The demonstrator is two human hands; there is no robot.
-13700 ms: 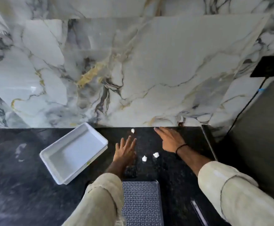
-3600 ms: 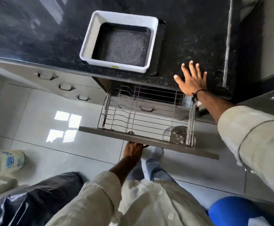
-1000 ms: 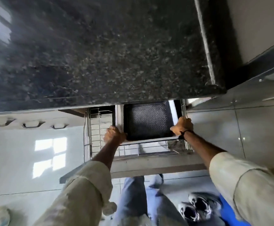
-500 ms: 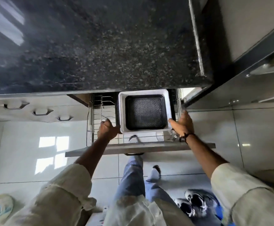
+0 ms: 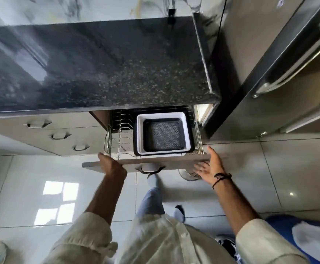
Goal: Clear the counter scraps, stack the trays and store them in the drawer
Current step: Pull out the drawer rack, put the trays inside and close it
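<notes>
Both hands have left the trays: left hand (image 5: 111,166) now curls its fingers over the drawer (image 5: 174,162) front, right hand (image 5: 208,168) open beside it. Stacked trays (image 5: 163,119) sit inside, under the bare desk (image 5: 106,67). No legible writing.

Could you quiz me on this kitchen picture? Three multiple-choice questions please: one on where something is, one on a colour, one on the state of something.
1. Where do the stacked trays sit?
A. On the counter
B. In the wire basket of the drawer
C. On the floor

2. What colour is the deep middle tray?
A. White
B. Red
C. Green

3. How does the drawer stand?
A. Shut
B. Taken out and on the floor
C. Pulled open

Answers:
1 B, the wire rack stands beside them inside the drawer.
2 A, its rim is white around a dark perforated tray.
3 C, its front panel juts out, with the left hand on its edge and the right hand open near its corner.
</notes>
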